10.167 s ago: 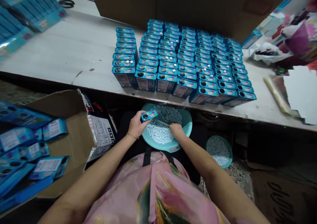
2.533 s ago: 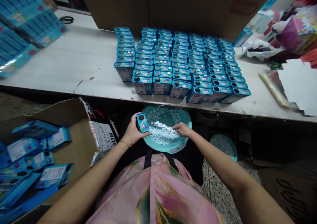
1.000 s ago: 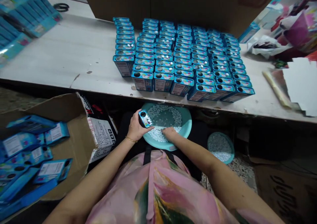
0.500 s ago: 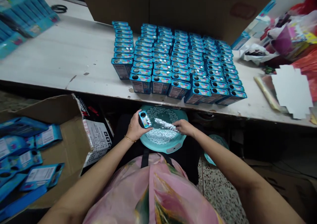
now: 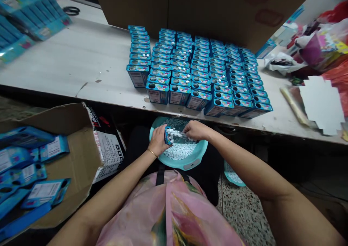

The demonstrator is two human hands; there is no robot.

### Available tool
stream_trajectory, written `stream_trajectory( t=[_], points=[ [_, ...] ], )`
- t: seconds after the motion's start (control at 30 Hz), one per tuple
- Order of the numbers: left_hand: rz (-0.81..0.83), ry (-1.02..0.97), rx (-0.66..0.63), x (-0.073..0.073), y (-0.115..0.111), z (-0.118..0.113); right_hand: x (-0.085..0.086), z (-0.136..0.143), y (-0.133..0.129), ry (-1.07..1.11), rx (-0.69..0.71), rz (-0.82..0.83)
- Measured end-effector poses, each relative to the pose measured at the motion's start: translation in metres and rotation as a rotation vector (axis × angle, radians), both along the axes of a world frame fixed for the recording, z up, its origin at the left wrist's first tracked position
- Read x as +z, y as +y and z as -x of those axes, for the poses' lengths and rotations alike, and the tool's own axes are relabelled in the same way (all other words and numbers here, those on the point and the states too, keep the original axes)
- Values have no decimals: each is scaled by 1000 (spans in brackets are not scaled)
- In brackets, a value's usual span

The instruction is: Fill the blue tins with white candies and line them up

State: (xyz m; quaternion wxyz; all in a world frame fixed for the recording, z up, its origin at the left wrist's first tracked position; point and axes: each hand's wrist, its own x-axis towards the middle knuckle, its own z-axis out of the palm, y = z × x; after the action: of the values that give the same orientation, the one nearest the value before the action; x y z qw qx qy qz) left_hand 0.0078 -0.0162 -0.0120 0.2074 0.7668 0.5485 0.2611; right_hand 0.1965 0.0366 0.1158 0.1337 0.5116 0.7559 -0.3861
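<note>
My left hand (image 5: pixel 158 140) is wrapped round a small blue box (image 5: pixel 167 135), which is tilted on its side with its top facing right. My right hand (image 5: pixel 196 130) grips a narrow, see-through scoop (image 5: pixel 181 134) heaped with small white pellets (image 5: pixel 173 132). The scoop's loaded end meets the top of the box; whether pellets are passing inside is too small to tell. Both hands are over a turquoise basin (image 5: pixel 187 165) on my lap, where many more white pellets (image 5: pixel 178 152) lie.
Rows of upright blue boxes (image 5: pixel 178 93) stand on the white table (image 5: pixel 54 70), some with pellets on top. An open carton (image 5: pixel 81 144) of blue boxes is at my left. Another pellet-filled basin (image 5: pixel 235 179) sits low on the right. Plastic bags (image 5: pixel 284 62) and white card (image 5: pixel 322 102) lie at right.
The blue box has tipped from showing its top upward to facing right. My right hand has moved up and left, bringing the loaded scoop against the box.
</note>
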Motion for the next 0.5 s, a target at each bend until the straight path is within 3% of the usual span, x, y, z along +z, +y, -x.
stream_trajectory(
  t=[0.13,0.23,0.3,0.37,0.5],
  points=[
    [3,7,3,-2,-1,0,18,2,2,-31,44,-22],
    [-4,-22,25,2,-1,3,14,-23,-2,21,63,-56],
    [-2,-53,66,8,-1,7,-7,-41,-7,30,29,-98],
    [7,-82,126,14,-2,11,-40,-49,-15,-61,-45,-153],
    [32,-109,188,21,-2,17,-112,-22,-34,-273,-44,-189]
  ],
)
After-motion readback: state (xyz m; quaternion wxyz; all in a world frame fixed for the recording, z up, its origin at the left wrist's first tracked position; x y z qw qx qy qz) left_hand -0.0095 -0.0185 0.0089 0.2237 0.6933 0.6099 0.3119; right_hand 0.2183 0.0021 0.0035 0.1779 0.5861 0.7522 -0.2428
